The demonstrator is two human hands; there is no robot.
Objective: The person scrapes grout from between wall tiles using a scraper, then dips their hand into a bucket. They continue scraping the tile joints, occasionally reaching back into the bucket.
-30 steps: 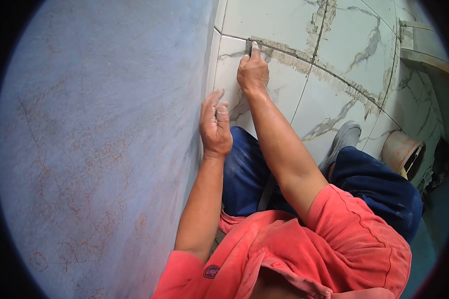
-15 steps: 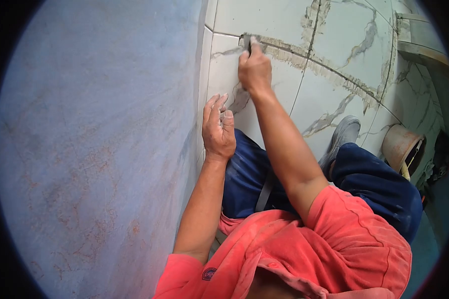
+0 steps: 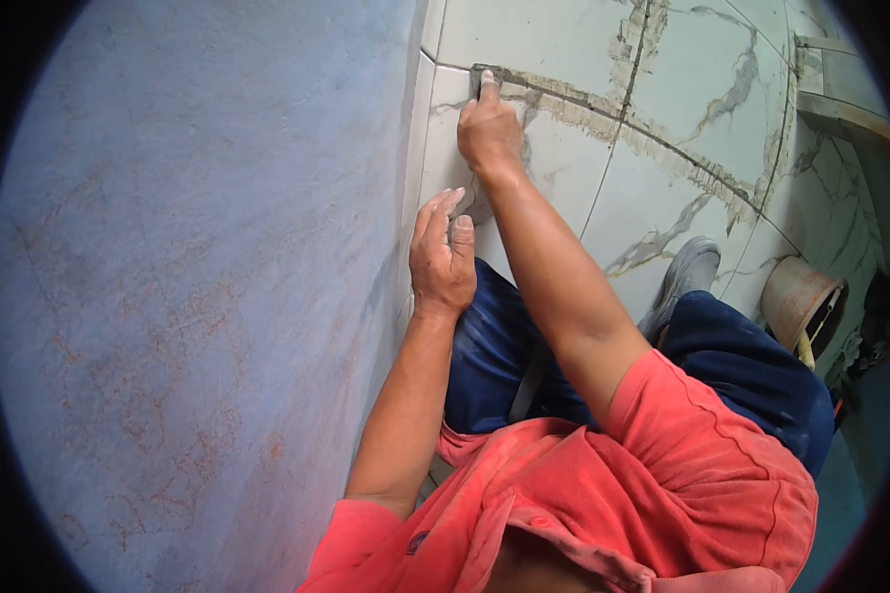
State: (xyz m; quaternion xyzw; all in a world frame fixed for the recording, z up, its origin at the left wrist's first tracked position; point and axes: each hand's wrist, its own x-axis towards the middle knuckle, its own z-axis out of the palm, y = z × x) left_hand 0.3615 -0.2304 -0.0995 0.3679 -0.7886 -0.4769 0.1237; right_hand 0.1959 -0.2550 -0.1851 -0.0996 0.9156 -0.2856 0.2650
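Note:
My right hand (image 3: 489, 130) grips a small flat grey scraper (image 3: 478, 83), its forefinger stretched along the top. The scraper lies against the grout joint (image 3: 564, 92) between white marbled tiles, at the left end of a smeared grey band. Most of the tool is covered by the fingers. My left hand (image 3: 443, 255) is held up beside the blue wall, above my bent knee. Its dusty fingers are extended and slightly curved, the thumb stands apart, and nothing is in it.
The blue wall (image 3: 198, 267) rises close on my left. A dirty bucket (image 3: 789, 298) lies tipped on its side past my shoe (image 3: 690, 269). A wooden-looking frame (image 3: 841, 111) stands at the upper right. Grout smears (image 3: 631, 40) line another joint.
My right hand has slid left along the joint with the scraper, towards the wall. My left hand keeps nearly the same pose. The whole view has shifted slightly.

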